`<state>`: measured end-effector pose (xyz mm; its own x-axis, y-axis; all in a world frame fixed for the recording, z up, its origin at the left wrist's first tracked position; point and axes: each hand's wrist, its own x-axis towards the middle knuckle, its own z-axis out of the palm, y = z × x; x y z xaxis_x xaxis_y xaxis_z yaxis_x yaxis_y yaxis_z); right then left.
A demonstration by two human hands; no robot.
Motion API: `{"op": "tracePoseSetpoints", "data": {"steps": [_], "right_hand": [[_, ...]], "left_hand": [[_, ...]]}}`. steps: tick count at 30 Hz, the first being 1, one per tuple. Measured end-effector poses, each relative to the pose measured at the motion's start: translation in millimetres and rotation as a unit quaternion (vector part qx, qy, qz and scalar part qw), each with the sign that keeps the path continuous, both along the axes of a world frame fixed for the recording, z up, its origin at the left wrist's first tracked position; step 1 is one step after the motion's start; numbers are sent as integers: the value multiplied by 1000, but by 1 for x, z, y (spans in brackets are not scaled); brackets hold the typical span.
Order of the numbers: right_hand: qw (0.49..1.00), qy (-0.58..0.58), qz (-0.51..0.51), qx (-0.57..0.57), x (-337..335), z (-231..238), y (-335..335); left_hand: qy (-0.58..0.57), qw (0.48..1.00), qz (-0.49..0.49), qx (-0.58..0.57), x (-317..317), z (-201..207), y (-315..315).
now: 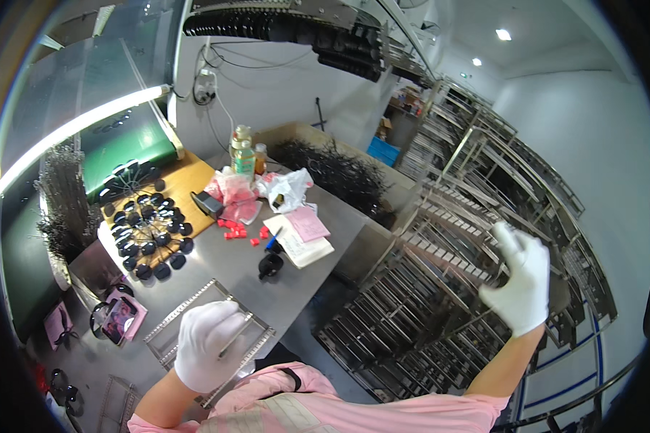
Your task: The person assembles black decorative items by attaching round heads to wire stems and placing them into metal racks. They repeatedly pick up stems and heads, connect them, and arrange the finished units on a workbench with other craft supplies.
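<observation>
My left hand (pixel 208 345), in a white glove, is curled over a flat metal wire frame (pixel 183 315) with notched edges at the near edge of the table. A short thin metal bar (pixel 236 335) shows beside its fingers; whether that belongs to the frame I cannot tell. Out to the right, my right hand (pixel 521 283), also gloved in white, is raised with thumb and fingers apart and nothing between them. It appears in front of the stacked metal racks (pixel 440 252); any contact with them cannot be made out.
Dark round lenses on stems (pixel 148 234) cover a yellow board. Red small pieces (pixel 235 231), a notepad (pixel 303 245), plastic bags (pixel 289 189) and bottles (pixel 244 160) stand farther back. Beyond the table is a bin of black thin parts (pixel 332 169). A lit tube lamp (pixel 79 137) crosses the left.
</observation>
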<state>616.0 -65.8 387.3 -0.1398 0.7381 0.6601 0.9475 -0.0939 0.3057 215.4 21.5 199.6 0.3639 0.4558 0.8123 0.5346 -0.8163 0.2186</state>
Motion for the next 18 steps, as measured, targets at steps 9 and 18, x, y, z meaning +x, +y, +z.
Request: {"op": "tracePoseSetpoints", "data": {"steps": [9, 18], "right_hand": [[997, 2, -15, 80, 116, 33, 32], [960, -112, -201, 158, 204, -19, 112]], "left_hand": [[3, 1000, 13, -19, -14, -22, -6], [-3, 982, 143, -121, -125, -90, -2]]}}
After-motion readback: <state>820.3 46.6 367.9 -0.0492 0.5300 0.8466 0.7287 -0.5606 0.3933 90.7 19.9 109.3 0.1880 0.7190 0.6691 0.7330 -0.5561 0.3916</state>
